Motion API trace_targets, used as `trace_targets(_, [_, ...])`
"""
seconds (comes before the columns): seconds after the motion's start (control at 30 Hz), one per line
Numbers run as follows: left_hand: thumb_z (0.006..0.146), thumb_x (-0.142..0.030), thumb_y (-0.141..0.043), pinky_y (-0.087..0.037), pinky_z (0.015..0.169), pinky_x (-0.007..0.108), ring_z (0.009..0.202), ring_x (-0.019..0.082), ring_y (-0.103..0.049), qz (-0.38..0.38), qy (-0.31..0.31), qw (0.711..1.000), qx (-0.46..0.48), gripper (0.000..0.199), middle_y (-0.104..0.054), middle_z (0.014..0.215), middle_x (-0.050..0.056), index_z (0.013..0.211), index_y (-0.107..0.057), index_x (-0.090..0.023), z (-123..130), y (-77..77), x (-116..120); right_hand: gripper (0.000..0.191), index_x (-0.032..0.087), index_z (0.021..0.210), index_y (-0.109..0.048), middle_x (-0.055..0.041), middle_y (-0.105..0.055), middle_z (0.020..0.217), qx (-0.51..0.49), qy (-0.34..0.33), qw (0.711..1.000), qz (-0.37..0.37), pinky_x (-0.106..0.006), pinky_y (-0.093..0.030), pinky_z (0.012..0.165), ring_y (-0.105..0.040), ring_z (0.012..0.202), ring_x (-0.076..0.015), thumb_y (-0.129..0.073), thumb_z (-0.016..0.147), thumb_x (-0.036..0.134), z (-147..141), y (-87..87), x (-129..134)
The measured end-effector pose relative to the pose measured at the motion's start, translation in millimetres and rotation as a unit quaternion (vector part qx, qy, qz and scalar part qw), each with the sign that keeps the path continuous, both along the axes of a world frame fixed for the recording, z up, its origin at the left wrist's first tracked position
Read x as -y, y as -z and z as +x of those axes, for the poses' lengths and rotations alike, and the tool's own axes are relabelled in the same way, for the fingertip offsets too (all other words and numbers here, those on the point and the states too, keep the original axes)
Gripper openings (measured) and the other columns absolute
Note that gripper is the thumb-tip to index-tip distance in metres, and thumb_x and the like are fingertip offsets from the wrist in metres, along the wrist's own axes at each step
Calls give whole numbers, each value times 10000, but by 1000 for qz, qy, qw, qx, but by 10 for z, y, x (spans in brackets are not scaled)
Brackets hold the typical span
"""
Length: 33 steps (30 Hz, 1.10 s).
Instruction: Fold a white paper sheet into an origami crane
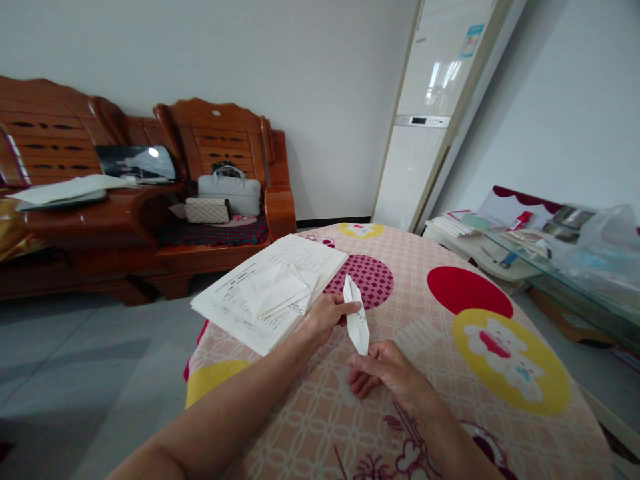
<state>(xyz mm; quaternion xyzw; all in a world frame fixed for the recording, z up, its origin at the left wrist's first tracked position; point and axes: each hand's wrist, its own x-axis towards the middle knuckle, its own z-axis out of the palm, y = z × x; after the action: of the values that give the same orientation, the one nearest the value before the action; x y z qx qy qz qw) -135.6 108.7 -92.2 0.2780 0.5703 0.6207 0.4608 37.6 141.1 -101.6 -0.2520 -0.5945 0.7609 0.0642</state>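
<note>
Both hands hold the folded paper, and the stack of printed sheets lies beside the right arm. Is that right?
Not quite: the head view shows the stack of printed sheets beside the left arm. The left hand and right hand do hold the folded paper.

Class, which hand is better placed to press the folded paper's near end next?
Probably the right hand: it is at that end of the folded paper, while the left hand holds it nearer the middle.
</note>
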Motion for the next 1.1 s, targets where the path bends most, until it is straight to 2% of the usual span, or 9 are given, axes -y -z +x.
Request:
trace_targets(0.13, [592, -376, -801, -288, 451, 221, 431, 74, -427, 21, 45, 998, -30, 333, -542, 492, -6, 546, -599, -116, 69, -27, 44, 450, 131, 792, -691, -66, -697, 674, -49, 87, 995, 30, -281, -519, 553, -649, 588, -177, -637, 776, 577, 7, -19, -84])
trace_targets(0.3, [636, -380, -790, -299, 458, 209, 445, 70, -434, 38, 110, 993, -27, 309, -552, 521, -12, 616, -648, -106, 164, -1, 72, 300, 152, 659, -671, -7, -635, 587, -82, 193, 971, 115, -233, -436, 512, -559, 539, -140, -729, 725, 439, -4, -16, -139])
trace_targets(0.37, [646, -376, -793, -340, 486, 204, 478, 76, -476, 58, 131, 990, -1, 303, -590, 571, -1, 665, -668, -100, 172, 5, 80, 281, 153, 634, -667, 2, -616, 559, -83, 219, 962, 138, -230, -409, 494, -532, 515, -133, -727, 725, 411, 3, -5, -135])
trace_targets(0.47, [626, -328, -822, -418, 570, 206, 579, 100, -568, 87, 140, 985, 50, 301, -663, 694, 28, 764, -687, -97, 171, 1, 90, 277, 154, 654, -677, 1, -616, 554, -88, 256, 954, 131, -239, -424, 487, -533, 504, -141, -710, 744, 413, 18, 7, -124])
trace_targets(0.6, [584, -251, -853, -459, 617, 217, 629, 117, -612, 84, 111, 986, 87, 348, -696, 758, 39, 845, -672, -111, 168, 7, 94, 306, 155, 660, -665, -6, -616, 562, -114, 258, 954, 107, -246, -448, 484, -532, 500, -140, -667, 800, 427, 23, 6, -117])
trace_targets(0.73, [598, -241, -844, -471, 625, 225, 635, 121, -620, 90, 116, 985, 94, 359, -699, 774, 46, 877, -664, -105, 184, 7, 102, 291, 158, 702, -669, -7, -626, 593, -141, 244, 956, 82, -245, -454, 488, -535, 505, -137, -638, 836, 415, 20, 7, -116])
trace_targets(0.87, [616, -251, -831, -449, 581, 213, 586, 109, -597, 92, 109, 988, 68, 370, -684, 728, 36, 896, -645, -99, 221, -31, 121, 270, 158, 709, -673, 1, -614, 584, -132, 242, 953, 127, -233, -448, 488, -537, 509, -134, -654, 826, 401, 36, 28, -127])
trace_targets(0.97, [616, -244, -831, -402, 522, 195, 513, 92, -547, 107, 74, 991, 25, 404, -626, 607, -23, 924, -599, -123, 252, -40, 134, 270, 156, 699, -674, 2, -610, 573, -117, 243, 948, 167, -224, -441, 490, -544, 518, -135, -663, 815, 399, 50, 42, -139])
trace_targets(1.1, [610, -247, -839, -395, 525, 187, 534, 89, -548, 133, 34, 991, 0, 404, -609, 610, -37, 853, -533, -146, 276, 4, 135, 255, 161, 700, -674, 4, -619, 580, -121, 251, 947, 158, -237, -458, 504, -551, 512, -141, -667, 810, 390, 50, 38, -139])
